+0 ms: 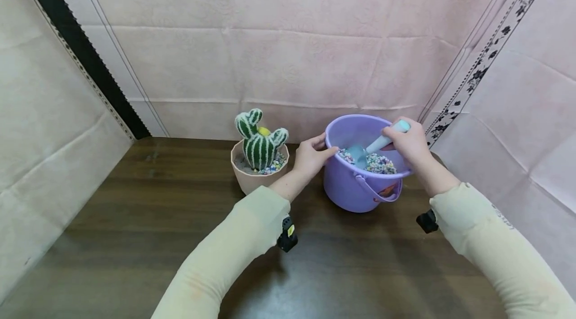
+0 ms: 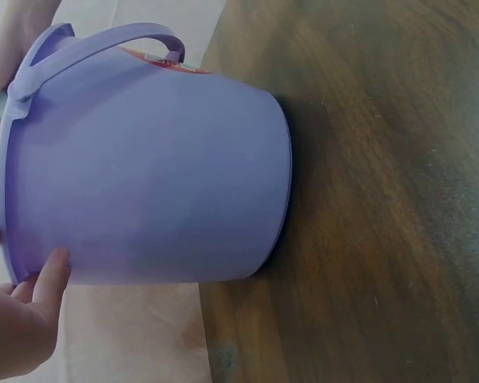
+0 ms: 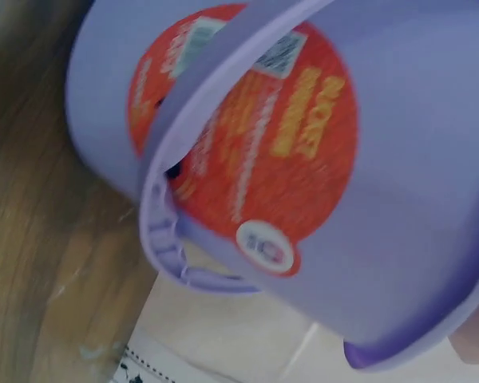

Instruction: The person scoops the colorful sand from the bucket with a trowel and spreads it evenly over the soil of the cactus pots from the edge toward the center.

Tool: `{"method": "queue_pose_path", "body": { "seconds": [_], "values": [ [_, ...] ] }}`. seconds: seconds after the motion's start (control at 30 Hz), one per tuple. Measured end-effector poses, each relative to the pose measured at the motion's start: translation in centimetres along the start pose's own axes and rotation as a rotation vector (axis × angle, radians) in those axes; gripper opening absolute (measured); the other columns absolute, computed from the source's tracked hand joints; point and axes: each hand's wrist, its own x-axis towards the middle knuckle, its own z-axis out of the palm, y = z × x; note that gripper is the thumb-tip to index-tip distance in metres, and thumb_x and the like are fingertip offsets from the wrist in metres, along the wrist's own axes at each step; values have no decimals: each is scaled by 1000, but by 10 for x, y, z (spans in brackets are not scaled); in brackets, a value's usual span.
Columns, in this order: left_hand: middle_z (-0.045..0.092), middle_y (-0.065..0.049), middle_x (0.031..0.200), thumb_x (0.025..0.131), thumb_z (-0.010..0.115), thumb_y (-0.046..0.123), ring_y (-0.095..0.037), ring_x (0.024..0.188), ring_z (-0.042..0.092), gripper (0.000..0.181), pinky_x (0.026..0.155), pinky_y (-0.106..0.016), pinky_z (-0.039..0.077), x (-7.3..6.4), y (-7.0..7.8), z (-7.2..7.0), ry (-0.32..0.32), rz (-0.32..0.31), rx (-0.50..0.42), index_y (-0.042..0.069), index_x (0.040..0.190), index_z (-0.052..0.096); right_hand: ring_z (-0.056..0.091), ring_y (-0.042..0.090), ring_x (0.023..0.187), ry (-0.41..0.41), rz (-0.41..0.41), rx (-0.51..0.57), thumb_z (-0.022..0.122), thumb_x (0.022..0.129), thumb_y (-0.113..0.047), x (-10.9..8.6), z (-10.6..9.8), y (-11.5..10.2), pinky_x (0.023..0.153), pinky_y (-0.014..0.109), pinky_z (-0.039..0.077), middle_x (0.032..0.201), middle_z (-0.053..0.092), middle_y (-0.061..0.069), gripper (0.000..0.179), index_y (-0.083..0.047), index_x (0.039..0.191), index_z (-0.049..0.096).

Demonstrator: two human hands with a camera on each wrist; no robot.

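A purple bucket (image 1: pixel 351 189) stands upright on the table, holding many small multicoloured pebbles (image 1: pixel 380 164). My left hand (image 1: pixel 310 159) grips the bucket's rim on its left side, thumb over the edge; the left wrist view shows those fingers (image 2: pixel 52 283) against the outer wall. In my right hand (image 1: pixel 409 141) is the handle of a light blue toy shovel (image 1: pixel 378 144), its blade down among the pebbles. Left of the bucket, a pink-beige pot (image 1: pixel 252 183) holds a knitted green and white cactus (image 1: pixel 260 151), with grey material and coloured pebbles around its base.
The bucket's handle (image 1: pixel 378 196) hangs down its front, near a red label (image 3: pixel 255 136). Dark wooden table (image 1: pixel 180 239) extends toward me and to the left. Pale cloth (image 1: pixel 270 59) hangs close behind the pot and bucket, with more cloth (image 1: pixel 522 124) along the right side.
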Motion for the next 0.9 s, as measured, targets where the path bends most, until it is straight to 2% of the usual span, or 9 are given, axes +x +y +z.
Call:
{"method": "queue_pose_path", "body": {
  "seconds": [0.17,0.3,0.47,0.73,0.9],
  "values": [
    [60,-12,127,83,71,15,-23,106,64,56,76,-27,57,-1,0,0,2,-16,6,11,135,50,65,7,53,38,64,218,57,83,-1,0,3,1,56,26,57,59,54,-6,16,-5,72,46],
    [59,-12,128,84,70,14,-24,107,64,56,78,-29,57,-1,1,1,-2,-26,1,12,136,49,66,10,53,71,128,304,56,83,0,-1,1,3,55,27,57,60,54,-4,16,-5,72,46],
    [59,-12,129,85,69,14,-24,106,64,56,79,-30,57,0,1,1,-5,-34,-5,11,137,48,66,11,55,94,190,422,55,84,0,-3,-1,-1,57,28,58,65,54,-2,10,-3,80,47],
    [58,-12,130,85,68,13,-24,109,63,55,82,-31,56,-1,4,1,-7,-47,-21,11,137,48,67,14,58,109,221,646,53,86,3,-1,-9,-4,58,30,58,66,57,2,10,-4,83,46],
    [57,-12,131,86,68,12,-24,111,61,55,83,-32,56,-2,4,2,-7,-49,-28,11,137,47,67,17,58,123,248,727,54,85,5,-1,-13,-3,58,32,58,64,59,4,11,-4,80,49]
  ]
}}
